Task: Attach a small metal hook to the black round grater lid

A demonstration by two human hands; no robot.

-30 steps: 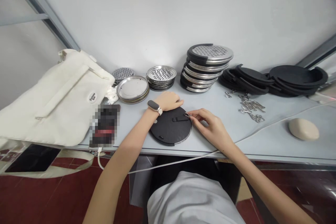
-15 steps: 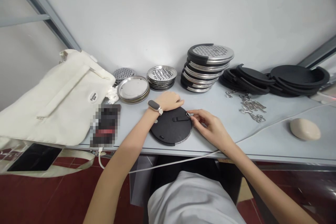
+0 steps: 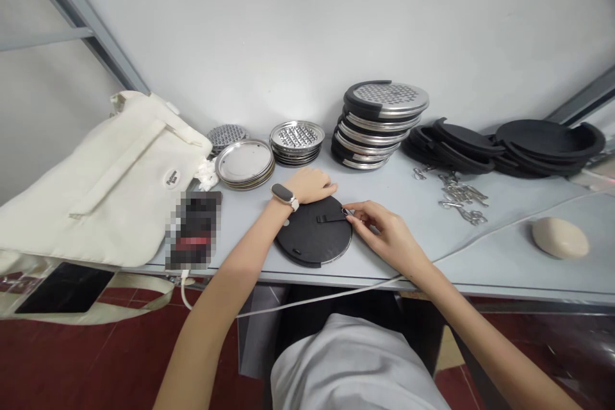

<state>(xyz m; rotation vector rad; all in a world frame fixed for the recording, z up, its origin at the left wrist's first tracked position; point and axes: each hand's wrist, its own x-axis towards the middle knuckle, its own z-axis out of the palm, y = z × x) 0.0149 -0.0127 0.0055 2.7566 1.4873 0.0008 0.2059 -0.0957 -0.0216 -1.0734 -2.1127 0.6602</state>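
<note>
A round black disc (image 3: pixel 312 238) with a metal rim lies flat on the grey table (image 3: pixel 504 256) in front of me. My left hand (image 3: pixel 313 184), with a band on the wrist, presses on the disc's far edge and holds it down. My right hand (image 3: pixel 384 230) is at the disc's right edge, its fingers pinched on a small metal ring clip (image 3: pixel 344 211) at the end of the disc's black strap.
A cream bag (image 3: pixel 110 186) lies at the left beside a phone (image 3: pixel 195 230). Along the wall stand stacks of metal discs (image 3: pixel 245 163), perforated discs (image 3: pixel 295 139), assembled discs (image 3: pixel 379 122) and black rims (image 3: pixel 504 144). Loose metal clips (image 3: pixel 459 192) and a beige oval object (image 3: pixel 560 237) lie at the right.
My right hand's fingers have shifted slightly at the clip on the disc's edge. My left hand stays on the disc.
</note>
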